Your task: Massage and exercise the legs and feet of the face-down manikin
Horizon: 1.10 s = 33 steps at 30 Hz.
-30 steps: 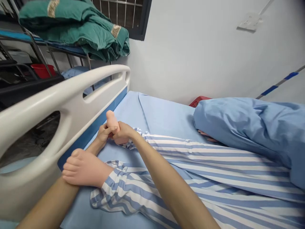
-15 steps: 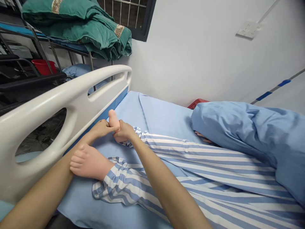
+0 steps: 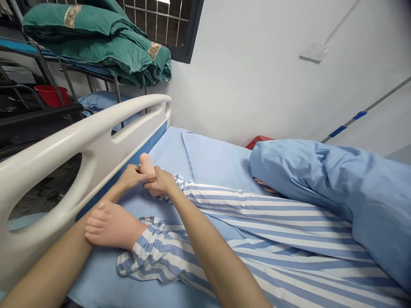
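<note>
Both my hands are on the far foot (image 3: 147, 164) of a manikin lying on the bed, a smooth, pinkish foot with its toes pointing up. My left hand (image 3: 132, 176) grips it from the footboard side, its thumb laid across the sole side and its other fingers partly hidden. From the leg side, my right hand (image 3: 163, 181) is closed around the same foot near the ankle. The near foot (image 3: 112, 224) rests beside my left forearm, which passes behind its toes. Blue-and-white striped trousers (image 3: 250, 199) cover both legs, with gathered cuffs at the ankles.
A cream footboard (image 3: 96, 124) with cut-out handles borders the bed's left end. The blue sheet (image 3: 212, 152) lies under the legs, and a bunched blue quilt (image 3: 298, 171) covers the right side. Behind are a white wall, a metal bunk with green bedding (image 3: 128, 55) and a red bucket (image 3: 53, 95).
The camera view has shifted slightly, so the scene sits a little lower and further left. My right hand's fingers have shifted on the far foot; both hands stay on it.
</note>
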Motion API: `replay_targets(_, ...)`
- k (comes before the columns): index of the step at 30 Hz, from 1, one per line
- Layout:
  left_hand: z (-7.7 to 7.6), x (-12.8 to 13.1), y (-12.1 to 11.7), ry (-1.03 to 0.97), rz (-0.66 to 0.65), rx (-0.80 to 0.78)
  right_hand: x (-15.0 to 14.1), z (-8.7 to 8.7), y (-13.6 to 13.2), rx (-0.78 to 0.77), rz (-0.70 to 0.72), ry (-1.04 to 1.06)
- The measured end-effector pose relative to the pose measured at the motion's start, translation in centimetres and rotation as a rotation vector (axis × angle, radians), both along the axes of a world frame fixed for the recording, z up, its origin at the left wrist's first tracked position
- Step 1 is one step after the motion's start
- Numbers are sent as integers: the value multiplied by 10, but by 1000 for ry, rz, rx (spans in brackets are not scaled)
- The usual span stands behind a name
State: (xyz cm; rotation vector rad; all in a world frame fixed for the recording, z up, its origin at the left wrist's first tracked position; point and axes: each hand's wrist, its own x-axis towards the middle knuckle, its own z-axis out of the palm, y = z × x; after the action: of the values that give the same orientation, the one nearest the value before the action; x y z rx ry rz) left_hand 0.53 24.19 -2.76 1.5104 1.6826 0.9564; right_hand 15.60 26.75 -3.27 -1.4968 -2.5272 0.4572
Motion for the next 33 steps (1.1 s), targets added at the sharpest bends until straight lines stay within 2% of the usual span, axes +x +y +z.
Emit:
replay_targets(3, -16, 14, 2, -384, 95, 110, 1, -2, 0, 5, 8, 16)
replay_targets(6, -33, 27, 5, -640, 177, 211, 2, -4, 1, 13, 21, 23)
replay_targets(9, -44, 32, 6, -760, 218, 260, 3, -5, 1, 22, 30, 26)
replay_targets(11, -46, 31, 5, -752, 208, 213, 3, -4, 1, 14, 28, 28)
replay_targets(15, -37, 25, -1, -588, 134, 52, 2, 0, -1, -11, 18, 24)
replay_targets(20, -17, 18, -9, -258, 125, 19, 0, 0, -5, 27, 8, 7)
replay_targets(25, 4, 6, -13, 173, 23, -9, -1, 1, -9, 44, -29, -3)
replay_targets(27, 11, 2, -15, 369, -6, 23, -1, 3, -10, 42, -36, 8)
replay_targets(30, 15, -1, -17, 586, -6, 150, 0, 4, -11, 42, -31, 17)
replay_targets(33, 13, 0, -18, 581, 9, 216, 0, 4, -11, 44, -33, 20)
